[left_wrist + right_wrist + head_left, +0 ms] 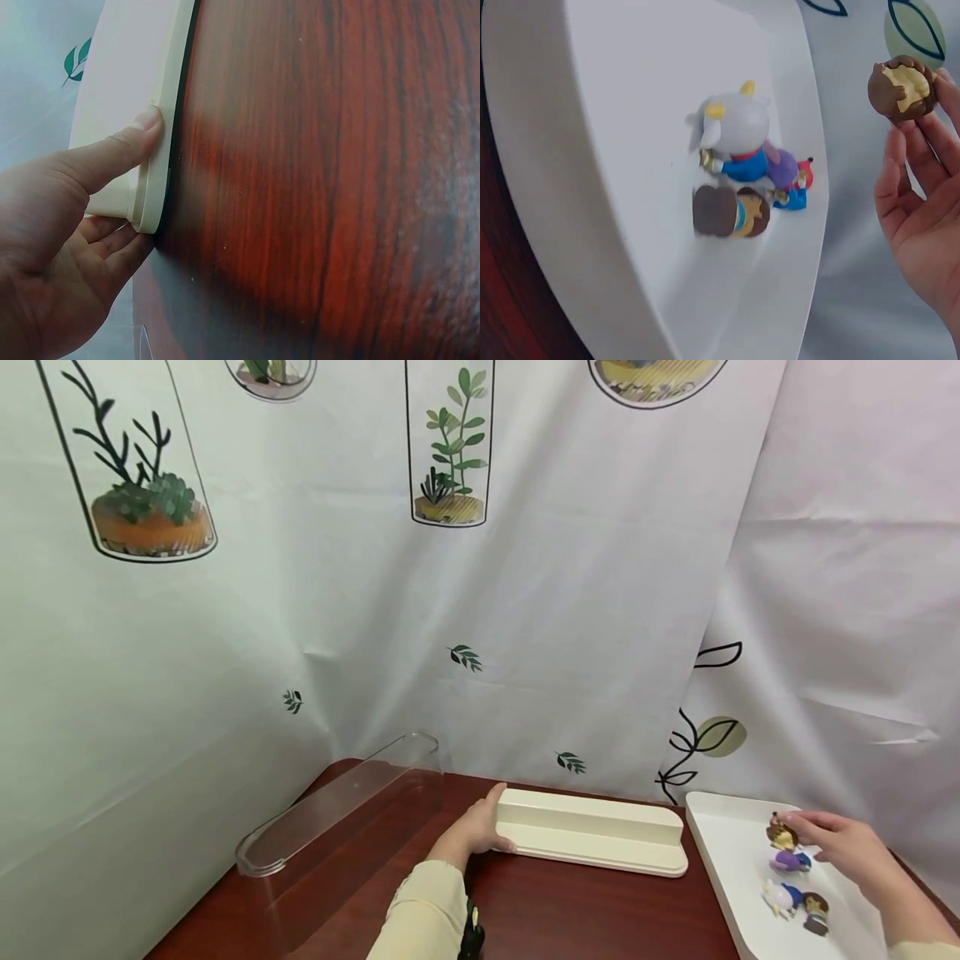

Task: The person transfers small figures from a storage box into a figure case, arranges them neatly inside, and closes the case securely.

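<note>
My left hand (474,827) grips the left end of a cream stepped stand (585,839) on the table. In the left wrist view the thumb lies along the stand's lower edge (159,176), with the other fingers behind its end. Over the white tray (738,860), my right hand (851,852) pinches a small brown-and-yellow figurine (902,88) in its fingertips. Lying in the tray are a white figurine with yellow horns (739,124), a brown-haired figurine (716,211) and a purple figurine (789,861) with red and blue parts.
A long clear plastic cover (258,864) with rounded ends stands at the left of the dark red wooden table (585,918). Behind the table hangs a pale curtain (525,635) printed with plants. The tray has raised walls and sits at the table's right.
</note>
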`<state>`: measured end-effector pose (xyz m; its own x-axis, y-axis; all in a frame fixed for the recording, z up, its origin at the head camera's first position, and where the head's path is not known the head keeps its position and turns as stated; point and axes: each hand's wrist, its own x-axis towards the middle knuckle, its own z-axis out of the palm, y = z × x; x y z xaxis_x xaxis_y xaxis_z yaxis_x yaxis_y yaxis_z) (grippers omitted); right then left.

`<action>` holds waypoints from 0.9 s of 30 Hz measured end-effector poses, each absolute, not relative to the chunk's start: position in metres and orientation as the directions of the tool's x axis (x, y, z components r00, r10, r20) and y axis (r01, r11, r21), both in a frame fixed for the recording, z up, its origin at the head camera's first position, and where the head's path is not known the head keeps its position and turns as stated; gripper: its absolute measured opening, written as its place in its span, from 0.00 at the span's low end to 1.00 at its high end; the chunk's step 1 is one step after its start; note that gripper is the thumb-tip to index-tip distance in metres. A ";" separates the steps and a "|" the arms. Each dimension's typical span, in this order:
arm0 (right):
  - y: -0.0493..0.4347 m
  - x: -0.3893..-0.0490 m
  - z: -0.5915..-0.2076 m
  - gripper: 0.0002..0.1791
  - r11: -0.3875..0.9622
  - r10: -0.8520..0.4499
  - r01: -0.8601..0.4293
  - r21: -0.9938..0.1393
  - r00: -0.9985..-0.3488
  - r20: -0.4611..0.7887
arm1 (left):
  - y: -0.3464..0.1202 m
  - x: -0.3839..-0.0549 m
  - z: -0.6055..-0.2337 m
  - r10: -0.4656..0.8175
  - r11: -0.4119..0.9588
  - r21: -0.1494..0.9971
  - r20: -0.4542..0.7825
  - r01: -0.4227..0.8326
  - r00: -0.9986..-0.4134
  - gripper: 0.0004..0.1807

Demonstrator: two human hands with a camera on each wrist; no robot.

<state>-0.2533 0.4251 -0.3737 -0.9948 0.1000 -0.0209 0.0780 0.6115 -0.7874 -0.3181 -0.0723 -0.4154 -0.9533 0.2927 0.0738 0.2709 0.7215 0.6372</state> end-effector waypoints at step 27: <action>0.349 -0.260 -0.329 0.30 0.706 -0.024 -0.136 -0.695 -0.985 0.169 | -0.079 -0.325 -0.407 0.387 0.754 0.578 -0.008 0.312 -0.922 0.56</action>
